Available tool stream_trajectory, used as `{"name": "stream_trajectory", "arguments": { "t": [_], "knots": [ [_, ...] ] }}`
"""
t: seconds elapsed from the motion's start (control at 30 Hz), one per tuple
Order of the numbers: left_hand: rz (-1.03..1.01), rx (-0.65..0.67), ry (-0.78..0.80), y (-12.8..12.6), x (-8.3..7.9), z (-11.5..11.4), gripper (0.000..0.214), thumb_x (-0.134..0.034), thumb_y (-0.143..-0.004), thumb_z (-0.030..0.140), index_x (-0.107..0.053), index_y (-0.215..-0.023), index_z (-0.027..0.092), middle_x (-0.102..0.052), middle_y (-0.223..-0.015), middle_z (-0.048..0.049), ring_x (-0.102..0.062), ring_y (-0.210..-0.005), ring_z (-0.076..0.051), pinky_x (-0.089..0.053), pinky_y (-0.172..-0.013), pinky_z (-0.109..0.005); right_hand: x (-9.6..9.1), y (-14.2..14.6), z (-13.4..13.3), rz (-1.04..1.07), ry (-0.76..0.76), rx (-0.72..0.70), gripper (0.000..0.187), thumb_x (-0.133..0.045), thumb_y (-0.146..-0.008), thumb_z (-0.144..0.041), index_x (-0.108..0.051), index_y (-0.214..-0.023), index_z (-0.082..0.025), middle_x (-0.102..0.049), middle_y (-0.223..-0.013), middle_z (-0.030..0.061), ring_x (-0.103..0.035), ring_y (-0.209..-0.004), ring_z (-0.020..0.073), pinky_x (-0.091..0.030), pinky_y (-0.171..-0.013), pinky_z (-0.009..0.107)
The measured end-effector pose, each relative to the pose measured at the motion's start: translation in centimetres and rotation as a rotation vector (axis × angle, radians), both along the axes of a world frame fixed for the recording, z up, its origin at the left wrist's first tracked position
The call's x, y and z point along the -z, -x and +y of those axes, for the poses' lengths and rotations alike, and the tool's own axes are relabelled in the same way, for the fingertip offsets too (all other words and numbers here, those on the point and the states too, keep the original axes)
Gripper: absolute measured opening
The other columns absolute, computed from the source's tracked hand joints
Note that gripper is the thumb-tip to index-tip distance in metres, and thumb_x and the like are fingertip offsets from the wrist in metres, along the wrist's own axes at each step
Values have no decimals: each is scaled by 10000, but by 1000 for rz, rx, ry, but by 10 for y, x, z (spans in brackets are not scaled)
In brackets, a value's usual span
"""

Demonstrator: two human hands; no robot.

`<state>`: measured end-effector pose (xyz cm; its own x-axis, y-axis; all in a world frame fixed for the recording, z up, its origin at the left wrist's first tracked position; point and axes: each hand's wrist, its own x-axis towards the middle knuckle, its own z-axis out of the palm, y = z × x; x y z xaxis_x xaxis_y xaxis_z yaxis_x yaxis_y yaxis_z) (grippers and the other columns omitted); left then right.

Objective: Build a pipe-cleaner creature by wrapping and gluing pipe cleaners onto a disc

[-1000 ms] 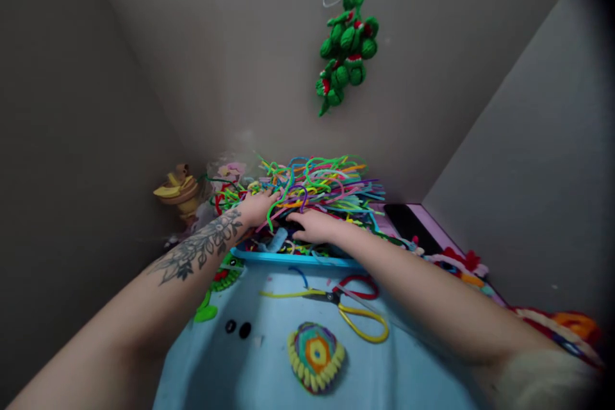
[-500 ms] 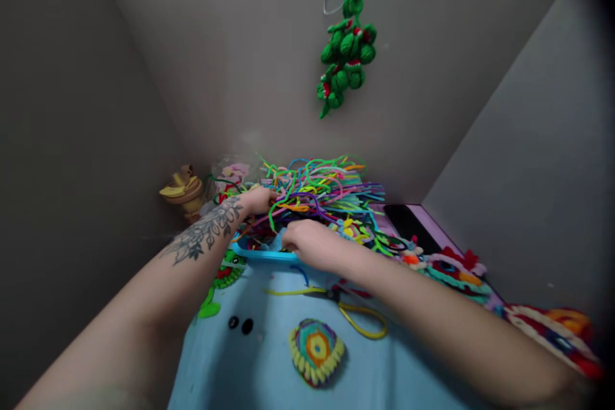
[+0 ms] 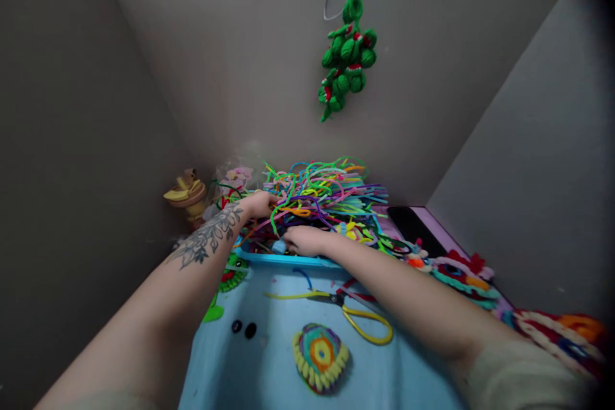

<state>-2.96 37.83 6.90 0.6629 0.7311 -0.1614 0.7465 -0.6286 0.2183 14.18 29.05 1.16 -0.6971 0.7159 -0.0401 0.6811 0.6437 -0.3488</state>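
Observation:
My left hand (image 3: pixel 261 204) reaches to the left side of a heap of bright pipe cleaners (image 3: pixel 327 189), its fingers closed on some of them. Lower and to the right, my right hand (image 3: pixel 303 241) dips into a blue tray (image 3: pixel 283 261) beneath the heap. Its fingers are curled together, and their tips are hidden among the tray's contents. Just left of those fingers lies a small light blue ball (image 3: pixel 278 246). Yellow-handled scissors (image 3: pixel 368 323) lie open in front of the tray, near a fuzzy eye-shaped piece (image 3: pixel 321 357) with yellow fringe.
Two black buttons (image 3: pixel 243 329) lie on the light blue surface (image 3: pixel 221 371). A green fuzzy piece (image 3: pixel 234 274) sits by my left forearm. At right are a black phone (image 3: pixel 416 229) and colourful fuzzy crafts (image 3: pixel 464 272). A green knitted cluster (image 3: pixel 346 57) hangs on the back wall.
My right hand has shifted slightly within the tray, and the light blue ball now shows beside its fingers. My left hand stays at the heap. The view has moved a little.

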Motion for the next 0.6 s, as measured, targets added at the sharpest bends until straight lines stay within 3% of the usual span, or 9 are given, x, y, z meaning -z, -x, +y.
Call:
{"name": "stream_trajectory", "arguments": {
  "t": [0.1, 0.2, 0.3, 0.43, 0.6],
  "knots": [
    [-22, -7, 6, -1, -2, -8, 512, -604, -648, 319, -606, -1158, 268, -701, -982, 12, -630, -843, -191, -457, -739, -216, -4, -12, 1, 291, 151, 174, 98, -466, -775, -120, -549, -753, -167, -610, -731, 16, -543, -653, 119, -412, -588, 211],
    [-50, -37, 20, -1, -1, -19, 625, -650, -609, 334, -557, -1221, 246, -647, -1135, -22, -600, -994, -238, -448, -847, -261, -12, -27, -4, 580, 433, 343, 85, -448, -773, -119, -479, -719, -177, -591, -694, -7, -552, -591, 101, -422, -512, 191],
    [-115, -78, 19, 0, -3, -31, 681, -654, -593, 272, -522, -1258, 202, -533, -1292, -65, -530, -1128, -271, -419, -929, -302, -22, -38, -16, 820, 622, 375, 70, -500, -749, -150, -455, -701, -174, -601, -703, -4, -573, -586, 95, -445, -506, 188],
    [-242, -83, -6, 1, -16, -54, 539, -528, -703, 201, -538, -1241, 174, -540, -1281, -59, -540, -1128, -228, -415, -945, -292, -37, -46, -38, 935, 638, 316, 109, -560, -716, -217, -460, -705, -175, -595, -680, -11, -562, -558, 90, -427, -474, 177],
    [-350, -60, -205, 2, -35, -105, 404, -454, -810, 292, -599, -1170, 179, -636, -1154, -57, -603, -1029, -215, -443, -905, -298, -62, -49, -76, 757, 562, 144, 66, -522, -718, -202, -460, -705, -182, -524, -579, -53, -518, -506, 90, -416, -476, 196]
  ]
}}
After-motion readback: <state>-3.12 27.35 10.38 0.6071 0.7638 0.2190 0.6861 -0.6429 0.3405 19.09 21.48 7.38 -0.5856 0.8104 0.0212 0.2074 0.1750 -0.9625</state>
